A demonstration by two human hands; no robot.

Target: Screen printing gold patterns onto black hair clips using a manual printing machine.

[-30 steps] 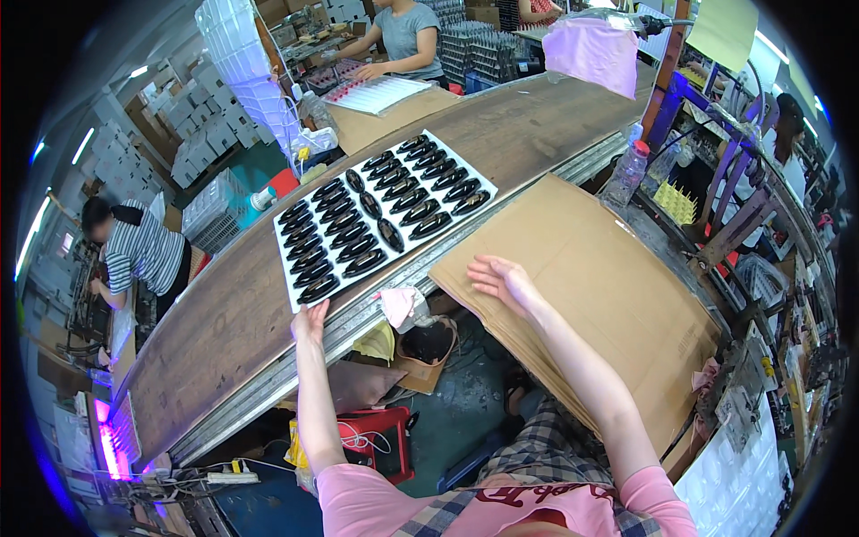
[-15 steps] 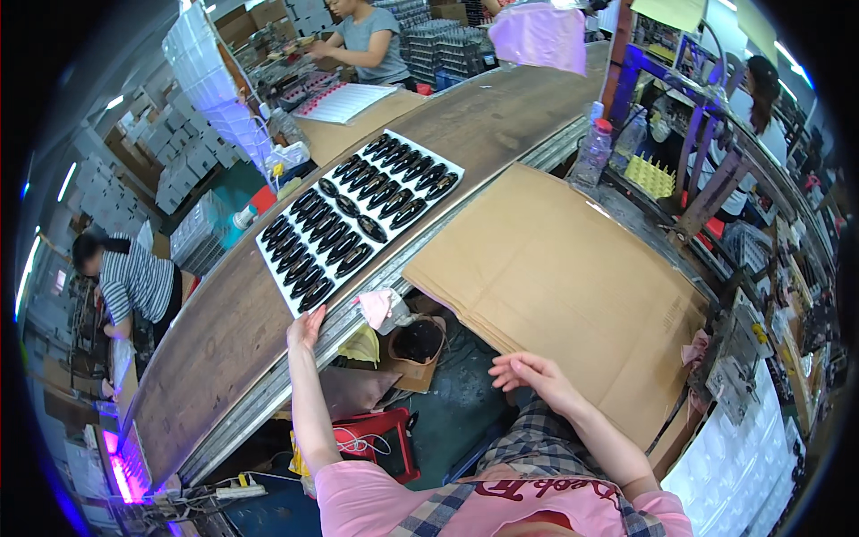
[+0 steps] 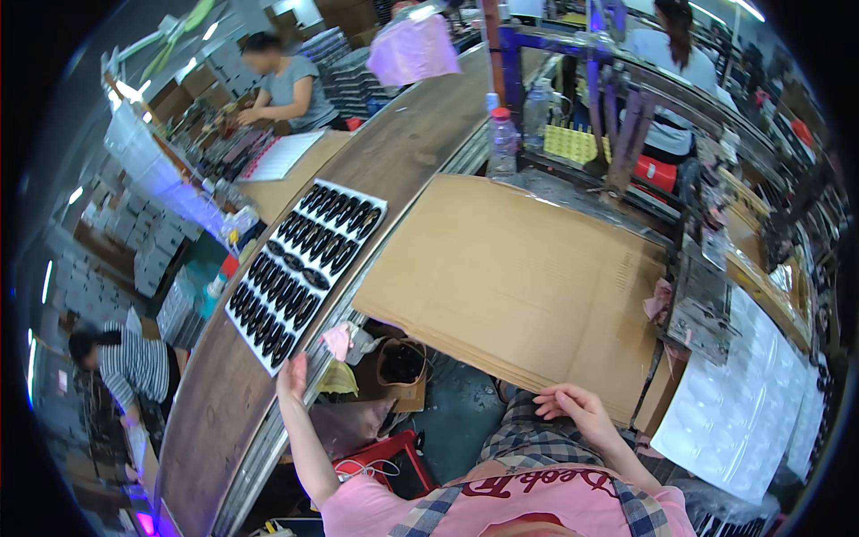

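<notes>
1. A white tray (image 3: 272,367) bearing rows of black oval pieces (image 3: 293,261) lies left of centre, on a long wooden surface (image 3: 215,412).
2. The left hand (image 3: 292,376) is still at the tray's lower corner; whether its grip pinches the rim or merely rests there, I cannot tell.
3. The right hand (image 3: 577,407), over the cardboard a second ago, is now low and right of centre, beside the near edge of the cardboard sheets (image 3: 519,277). Its grip is loose, fingers half bent, seemingly holding nothing; contact with the cardboard is unclear.
4. The view has swung right, placing the tray further left in the frame and the cardboard nearer the middle. I judge that only the left hand is engaged with the tray.
5. Upper left, a co-worker in grey (image 3: 295,94) is bent over other work.
</notes>
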